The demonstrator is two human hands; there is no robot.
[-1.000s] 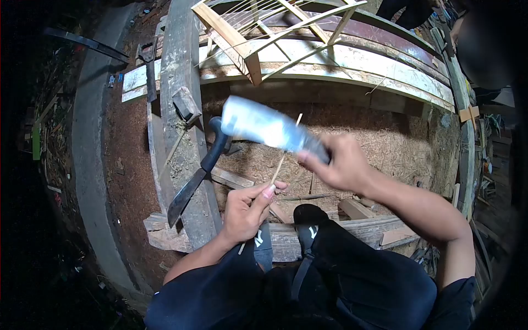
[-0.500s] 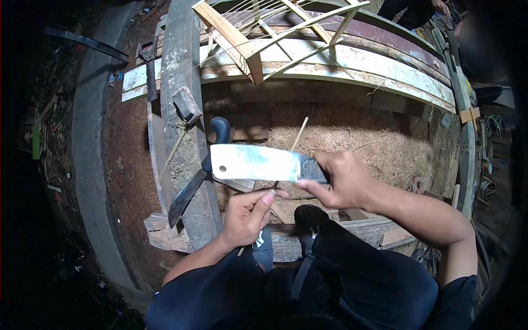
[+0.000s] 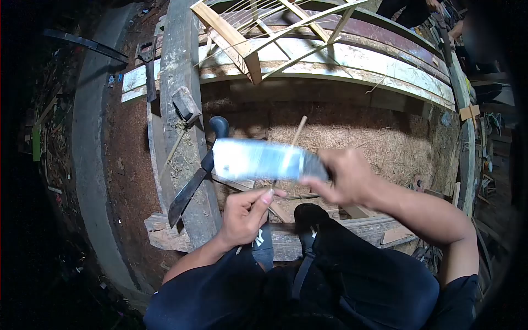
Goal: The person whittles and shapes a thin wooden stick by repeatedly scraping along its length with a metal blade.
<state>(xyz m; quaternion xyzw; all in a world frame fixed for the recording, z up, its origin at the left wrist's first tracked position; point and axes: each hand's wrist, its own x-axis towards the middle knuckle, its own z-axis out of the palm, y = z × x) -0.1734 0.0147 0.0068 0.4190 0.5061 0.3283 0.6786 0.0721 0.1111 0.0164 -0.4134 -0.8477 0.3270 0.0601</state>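
Note:
My right hand (image 3: 347, 177) is closed round the dark handle of a cleaver (image 3: 247, 158), whose broad blade points left and is smeared by motion. A thin wooden stick (image 3: 299, 130) slants behind the blade, its upper end showing above it. Below the blade, my left hand (image 3: 246, 217) pinches the stick's lower part between thumb and fingers. Whether the blade touches the stick is hard to tell. Just left of the cleaver, a machete (image 3: 188, 197) with a black curved handle lies across a wooden beam.
A wooden block (image 3: 186, 104) rests on the long beam (image 3: 179, 60) at left, with a handsaw (image 3: 149, 77) beyond it. A slatted wooden frame (image 3: 231, 41) stands on white boards (image 3: 385, 66) at the back. Another person's hand (image 3: 455, 32) shows at upper right.
The cleaver's blade has shifted slightly upward and turned from sharp to blurred. My left hand has barely moved. At upper right, the other person's hand has come further into view.

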